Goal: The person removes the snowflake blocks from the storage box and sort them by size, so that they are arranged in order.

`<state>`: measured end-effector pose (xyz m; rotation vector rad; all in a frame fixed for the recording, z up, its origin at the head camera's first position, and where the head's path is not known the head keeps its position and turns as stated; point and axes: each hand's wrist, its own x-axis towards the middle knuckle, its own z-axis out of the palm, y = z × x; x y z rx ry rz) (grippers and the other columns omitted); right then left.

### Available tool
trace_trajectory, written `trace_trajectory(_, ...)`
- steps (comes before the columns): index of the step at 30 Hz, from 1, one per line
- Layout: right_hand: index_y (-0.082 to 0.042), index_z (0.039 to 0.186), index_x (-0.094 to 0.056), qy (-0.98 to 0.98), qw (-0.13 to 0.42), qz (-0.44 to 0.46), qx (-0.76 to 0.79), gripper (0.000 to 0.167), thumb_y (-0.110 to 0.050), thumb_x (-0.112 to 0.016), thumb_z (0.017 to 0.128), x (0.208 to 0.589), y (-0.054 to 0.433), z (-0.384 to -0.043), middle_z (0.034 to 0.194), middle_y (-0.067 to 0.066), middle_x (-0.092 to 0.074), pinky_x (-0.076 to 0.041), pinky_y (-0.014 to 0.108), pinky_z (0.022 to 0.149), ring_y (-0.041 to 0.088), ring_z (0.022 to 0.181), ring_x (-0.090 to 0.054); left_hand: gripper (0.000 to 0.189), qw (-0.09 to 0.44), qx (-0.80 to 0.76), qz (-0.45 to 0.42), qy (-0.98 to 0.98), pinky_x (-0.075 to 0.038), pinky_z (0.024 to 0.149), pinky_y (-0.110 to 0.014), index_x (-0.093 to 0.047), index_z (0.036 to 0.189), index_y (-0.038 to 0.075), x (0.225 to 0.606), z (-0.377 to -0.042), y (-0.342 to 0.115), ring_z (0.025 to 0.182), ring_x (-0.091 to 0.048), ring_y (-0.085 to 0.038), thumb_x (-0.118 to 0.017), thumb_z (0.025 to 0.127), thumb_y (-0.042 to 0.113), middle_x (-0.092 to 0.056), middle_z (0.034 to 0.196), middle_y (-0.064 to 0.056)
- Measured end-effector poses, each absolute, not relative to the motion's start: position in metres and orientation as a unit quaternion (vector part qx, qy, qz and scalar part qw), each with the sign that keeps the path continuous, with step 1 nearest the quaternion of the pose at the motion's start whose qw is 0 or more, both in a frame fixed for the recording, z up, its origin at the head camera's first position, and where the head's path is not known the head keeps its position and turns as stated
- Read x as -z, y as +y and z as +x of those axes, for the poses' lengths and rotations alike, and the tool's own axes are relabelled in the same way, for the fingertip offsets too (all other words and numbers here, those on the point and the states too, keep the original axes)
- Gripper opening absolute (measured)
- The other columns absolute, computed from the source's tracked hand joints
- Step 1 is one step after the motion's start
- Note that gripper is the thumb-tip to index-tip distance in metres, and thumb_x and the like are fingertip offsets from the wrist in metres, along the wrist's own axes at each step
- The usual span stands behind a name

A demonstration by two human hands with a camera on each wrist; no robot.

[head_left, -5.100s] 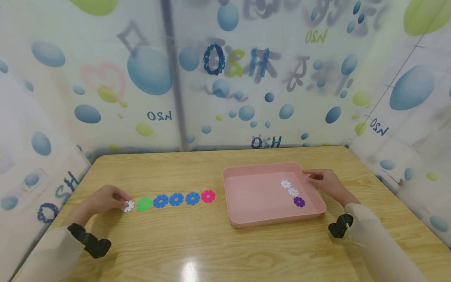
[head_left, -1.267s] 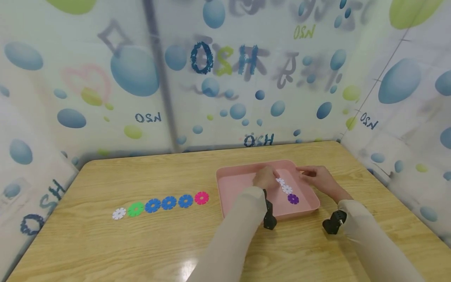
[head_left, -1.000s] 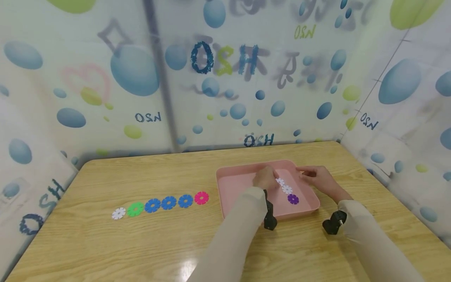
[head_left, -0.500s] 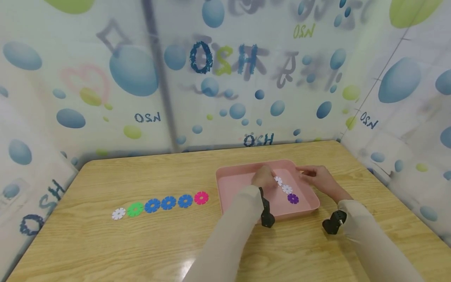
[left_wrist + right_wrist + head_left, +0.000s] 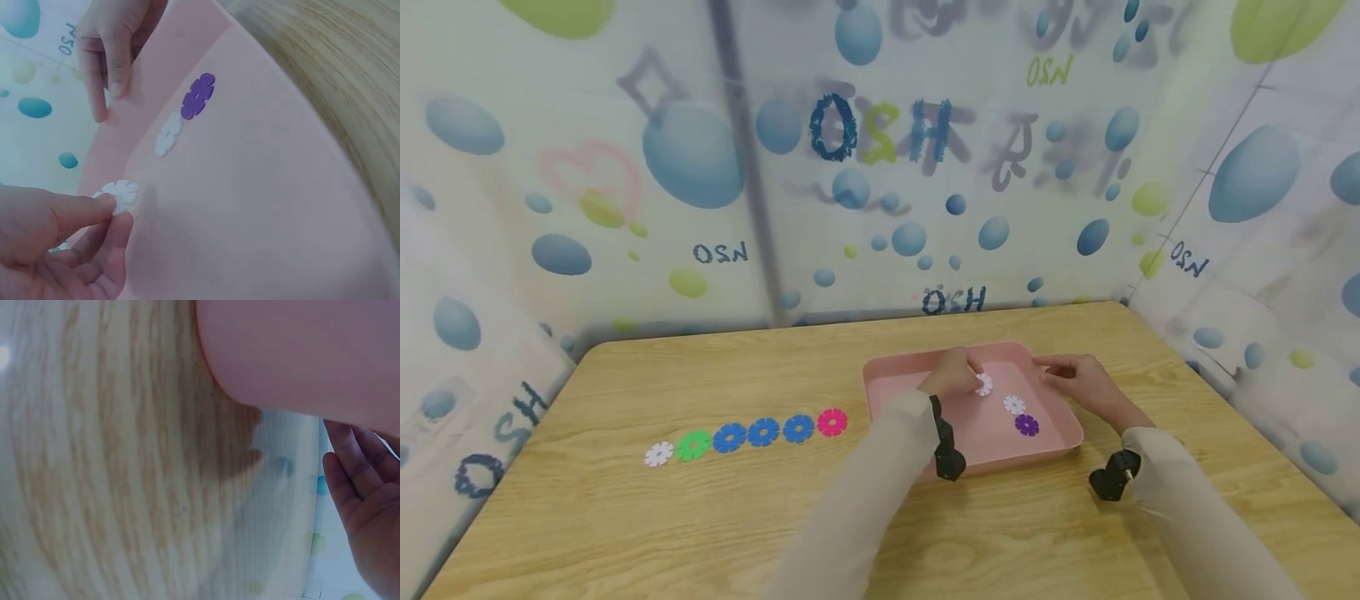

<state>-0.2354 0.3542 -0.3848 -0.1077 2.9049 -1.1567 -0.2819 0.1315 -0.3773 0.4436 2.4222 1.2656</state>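
Observation:
In the left wrist view my left hand (image 5: 69,244) pinches a white snowflake disc (image 5: 124,194) between thumb and fingers, over the pink tray (image 5: 910,364). The disc is a flat, notched plastic round. My right hand (image 5: 1086,385) holds the tray's right rim, thumb on the inner side and fingers outside. Inside the tray, a second white disc (image 5: 1014,405) lies close beside a purple disc (image 5: 1027,425). Much of my left hand's grip is hidden from the head view by the hand itself.
Left of the tray, a row of discs lies on the wooden table (image 5: 700,533): white (image 5: 659,454), green (image 5: 693,445), several blue (image 5: 763,432) and pink (image 5: 832,422). A patterned curtain (image 5: 880,208) stands behind the table and along both sides.
My left hand has gone from the row's white disc into the tray, and now draws another white disc leftward, away from the remaining pair. My right hand stays at the rim.

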Motion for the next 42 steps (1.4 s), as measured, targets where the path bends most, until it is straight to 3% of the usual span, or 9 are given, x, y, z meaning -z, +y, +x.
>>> trace_trajectory(8, 0.003, 0.124, -0.053, 0.930, 0.012, -0.035, 0.365, 0.036, -0.010, -0.057, 0.091, 0.388, 0.354, -0.235, 0.104, 0.019, -0.061, -0.048, 0.029, 0.071, 0.025, 0.088, -0.055, 0.013, 0.221, -0.447, 0.195, 0.844, -0.049, 0.070, -0.027, -0.061, 0.096, 0.001, 0.355, -0.277, 0.109, 0.071, -0.058, -0.017, -0.065, 0.084, 0.004, -0.056, 0.084, -0.005)
trace_trajectory(15, 0.003, 0.123, -0.054, 0.933, 0.000, -0.043, 0.356, 0.035, -0.011, -0.057, 0.091, 0.385, 0.355, -0.235, 0.102, 0.019, -0.062, -0.048, 0.026, 0.069, 0.025, 0.087, -0.055, 0.014, 0.206, -0.426, 0.246, 0.846, -0.049, 0.068, -0.025, -0.061, 0.097, 0.002, 0.336, -0.276, 0.090, 0.070, -0.060, -0.016, -0.066, 0.084, 0.006, -0.058, 0.086, -0.006)
trace_trajectory(23, 0.003, 0.124, -0.053, 0.936, 0.006, -0.039, 0.350, 0.036, -0.009, -0.056, 0.091, 0.384, 0.353, -0.234, 0.104, 0.019, -0.061, -0.048, 0.030, 0.073, 0.025, 0.088, -0.055, 0.013, 0.205, -0.414, 0.280, 0.842, -0.048, 0.068, -0.025, -0.060, 0.096, 0.007, 0.322, -0.273, 0.060, 0.071, -0.060, -0.016, -0.066, 0.085, 0.009, -0.059, 0.086, -0.005)
trace_trajectory(35, 0.006, 0.124, -0.052, 0.926, 0.011, -0.051, 0.375, 0.037, -0.008, -0.057, 0.091, 0.382, 0.352, -0.233, 0.099, 0.018, -0.062, -0.047, 0.023, 0.065, 0.023, 0.083, -0.054, 0.015, 0.181, -0.373, 0.279, 0.866, -0.048, 0.069, -0.029, -0.058, 0.097, 0.006, 0.310, -0.268, -0.016, 0.076, -0.059, -0.017, -0.065, 0.085, 0.010, -0.057, 0.087, -0.006)
trace_trajectory(42, 0.005, 0.125, -0.051, 0.928, 0.014, -0.046, 0.371, 0.037, -0.010, -0.055, 0.092, 0.384, 0.353, -0.233, 0.104, 0.020, -0.060, -0.047, 0.022, 0.068, 0.024, 0.086, -0.053, 0.015, 0.161, -0.375, 0.292, 0.865, -0.046, 0.067, -0.031, -0.056, 0.096, 0.002, 0.313, -0.266, -0.067, 0.073, -0.061, -0.018, -0.064, 0.084, 0.007, -0.060, 0.083, -0.008)
